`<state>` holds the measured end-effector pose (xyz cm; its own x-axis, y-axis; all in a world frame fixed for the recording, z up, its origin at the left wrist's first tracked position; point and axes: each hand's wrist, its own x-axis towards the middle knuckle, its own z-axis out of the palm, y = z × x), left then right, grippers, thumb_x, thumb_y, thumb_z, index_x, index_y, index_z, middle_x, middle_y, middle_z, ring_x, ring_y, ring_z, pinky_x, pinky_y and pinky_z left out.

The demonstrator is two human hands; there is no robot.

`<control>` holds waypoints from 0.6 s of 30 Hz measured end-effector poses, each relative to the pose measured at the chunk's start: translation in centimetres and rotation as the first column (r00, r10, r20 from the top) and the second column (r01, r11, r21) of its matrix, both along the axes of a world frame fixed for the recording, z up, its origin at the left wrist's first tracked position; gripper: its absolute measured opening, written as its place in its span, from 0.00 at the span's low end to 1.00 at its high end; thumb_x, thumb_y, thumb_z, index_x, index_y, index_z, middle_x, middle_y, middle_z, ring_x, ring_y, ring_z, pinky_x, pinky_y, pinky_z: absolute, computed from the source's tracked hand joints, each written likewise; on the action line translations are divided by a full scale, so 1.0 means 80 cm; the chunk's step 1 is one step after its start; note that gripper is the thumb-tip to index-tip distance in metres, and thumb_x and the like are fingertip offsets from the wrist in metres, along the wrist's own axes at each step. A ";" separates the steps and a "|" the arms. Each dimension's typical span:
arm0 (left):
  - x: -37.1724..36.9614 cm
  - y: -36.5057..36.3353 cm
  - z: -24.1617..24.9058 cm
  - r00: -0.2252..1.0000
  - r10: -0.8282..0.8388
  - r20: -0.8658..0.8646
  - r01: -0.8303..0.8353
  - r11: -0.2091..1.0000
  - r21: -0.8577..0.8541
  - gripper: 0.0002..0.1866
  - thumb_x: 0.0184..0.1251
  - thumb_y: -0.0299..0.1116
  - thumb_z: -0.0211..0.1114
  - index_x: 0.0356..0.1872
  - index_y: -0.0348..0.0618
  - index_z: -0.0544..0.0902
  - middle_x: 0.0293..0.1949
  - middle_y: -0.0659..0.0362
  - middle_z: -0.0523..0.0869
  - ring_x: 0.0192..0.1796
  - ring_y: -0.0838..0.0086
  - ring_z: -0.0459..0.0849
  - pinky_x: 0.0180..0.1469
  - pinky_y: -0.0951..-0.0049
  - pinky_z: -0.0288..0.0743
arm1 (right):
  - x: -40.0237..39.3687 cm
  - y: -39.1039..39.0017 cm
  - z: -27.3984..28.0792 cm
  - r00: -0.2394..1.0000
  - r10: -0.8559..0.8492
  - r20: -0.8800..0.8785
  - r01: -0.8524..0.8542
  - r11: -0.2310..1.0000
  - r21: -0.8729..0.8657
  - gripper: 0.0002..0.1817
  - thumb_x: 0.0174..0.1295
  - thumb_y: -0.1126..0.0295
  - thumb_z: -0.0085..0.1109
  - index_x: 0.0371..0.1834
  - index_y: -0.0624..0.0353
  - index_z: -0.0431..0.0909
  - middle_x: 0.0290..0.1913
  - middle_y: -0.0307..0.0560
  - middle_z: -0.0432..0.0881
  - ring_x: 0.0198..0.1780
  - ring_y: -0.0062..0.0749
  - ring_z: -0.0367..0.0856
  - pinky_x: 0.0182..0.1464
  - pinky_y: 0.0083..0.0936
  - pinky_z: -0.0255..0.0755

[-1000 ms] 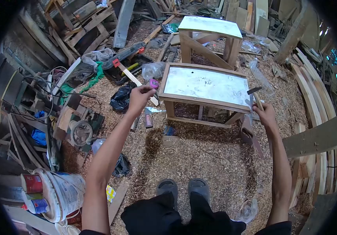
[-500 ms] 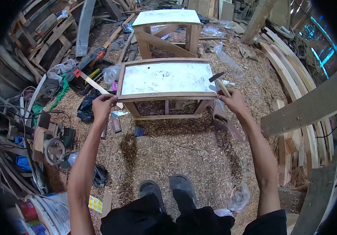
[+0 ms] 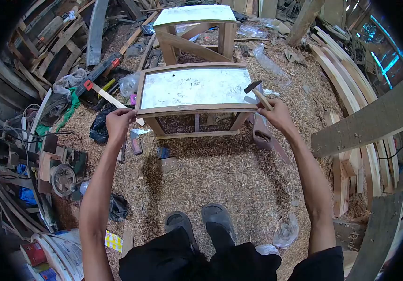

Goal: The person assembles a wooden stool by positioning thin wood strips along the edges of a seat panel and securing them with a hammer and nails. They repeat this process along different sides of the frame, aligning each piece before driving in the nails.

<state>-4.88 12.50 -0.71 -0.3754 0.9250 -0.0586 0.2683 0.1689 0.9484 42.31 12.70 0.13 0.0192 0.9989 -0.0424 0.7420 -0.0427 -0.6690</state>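
Observation:
A wooden frame (image 3: 196, 109) with a white panel (image 3: 192, 87) set in its top stands in front of me. My left hand (image 3: 119, 122) pinches its near left corner. At the near right corner is my right hand (image 3: 276, 116), its fingers closed round the handle of a hammer (image 3: 261, 97); the hammer's head lies over the panel's right edge. Thumb and fingertips of that hand also touch the frame's corner.
Behind stands a second wooden frame (image 3: 194, 15) with a white top. A handsaw (image 3: 263, 133) lies by the right leg. Curved planks (image 3: 346, 84) lean at the right; a long level-like tool (image 3: 99, 74) and a machine with a handwheel (image 3: 64, 180) are at left. Shavings cover the floor.
The frame appears slightly higher and further left in view, with both hands still at its near corners. The hammer has tilted a little, its head now further left.

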 end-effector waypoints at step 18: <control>-0.007 -0.009 -0.005 0.978 0.004 0.207 -0.009 1.000 0.024 0.09 0.59 0.25 0.68 0.36 0.27 0.84 0.32 0.53 0.87 0.33 0.73 0.87 0.37 0.77 0.83 | 0.000 0.000 -0.003 0.999 0.024 -0.023 -0.024 0.999 0.026 0.13 0.50 0.69 0.69 0.38 0.63 0.85 0.33 0.49 0.86 0.37 0.34 0.83 0.44 0.30 0.74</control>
